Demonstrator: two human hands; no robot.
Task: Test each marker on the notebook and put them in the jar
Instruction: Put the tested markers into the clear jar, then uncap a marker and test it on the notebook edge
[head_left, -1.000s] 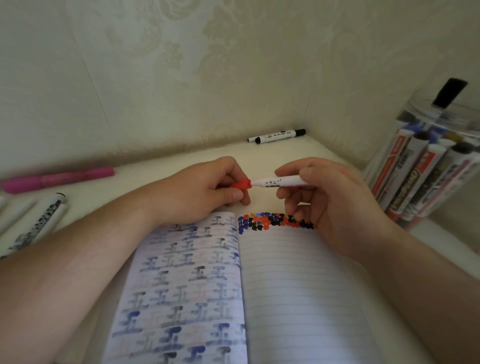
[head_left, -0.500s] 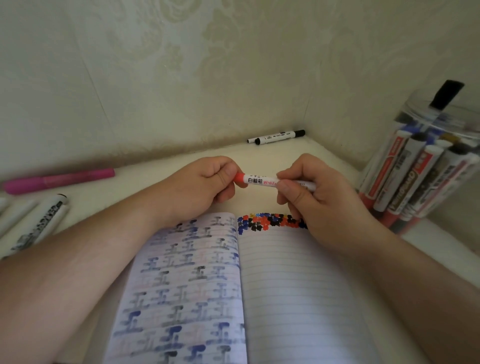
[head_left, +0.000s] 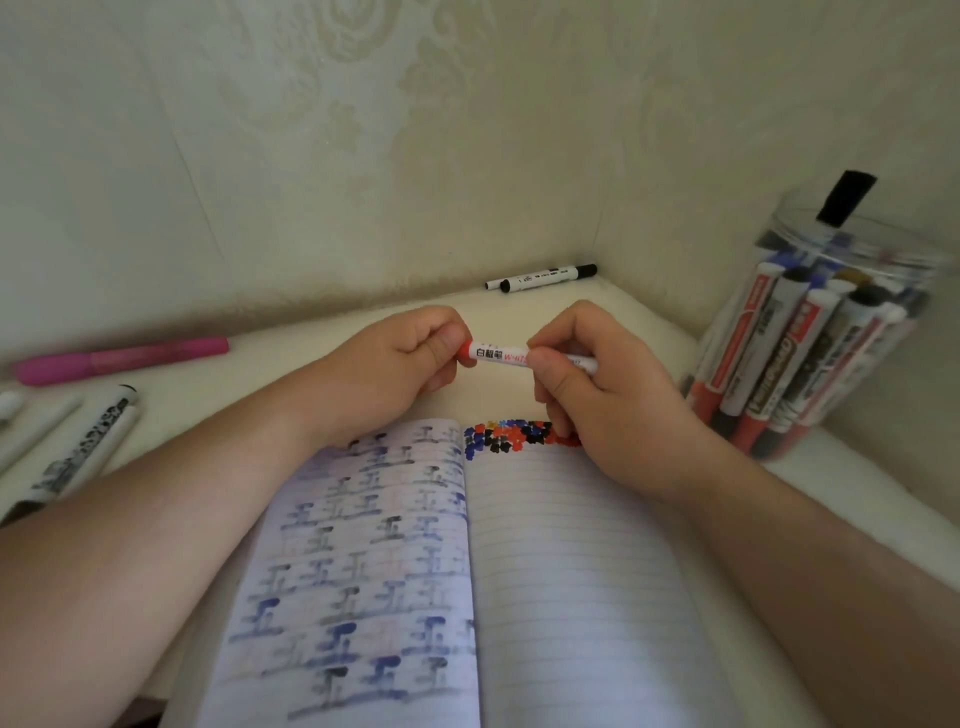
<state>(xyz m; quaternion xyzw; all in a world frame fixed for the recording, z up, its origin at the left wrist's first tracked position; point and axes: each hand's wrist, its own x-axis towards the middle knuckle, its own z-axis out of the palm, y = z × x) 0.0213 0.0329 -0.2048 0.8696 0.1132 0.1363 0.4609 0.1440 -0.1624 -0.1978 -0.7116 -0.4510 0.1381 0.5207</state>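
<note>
1. Both your hands meet above the top edge of the notebook: your left hand (head_left: 400, 358) has its fingers curled round the red cap end of the marker (head_left: 511, 355), and your right hand (head_left: 597, 379) pinches the white barrel between thumb and fingers, palm side down.
2. Your notebook (head_left: 571, 571) lies open on the counter (head_left: 322, 332) right under your wrists, the left page full of blue strokes and the right page lined, with a row of red, blue and black test blots (head_left: 511, 437) along its top, touching your right hand's lower knuckles.
3. Your jar (head_left: 831, 332) stands to the right against the wall, clear-sided and already packed with markers; it is near your right hand and well apart from your left.
4. Spare pens lie about: a pink one (head_left: 119, 358) and a white-barrelled one (head_left: 83, 447) at the left, and a black-capped pair (head_left: 543, 277) in the far corner.
5. Your marker lies level, its long axis running left to right, cap end to the left. Whether the cap is fully seated I cannot tell.
6. My judgement: the right hand owns the barrel and is the nearer one to the jar, so once the left lets go, that hand would carry the marker rightward and tip it upright over the jar's mouth.
</note>
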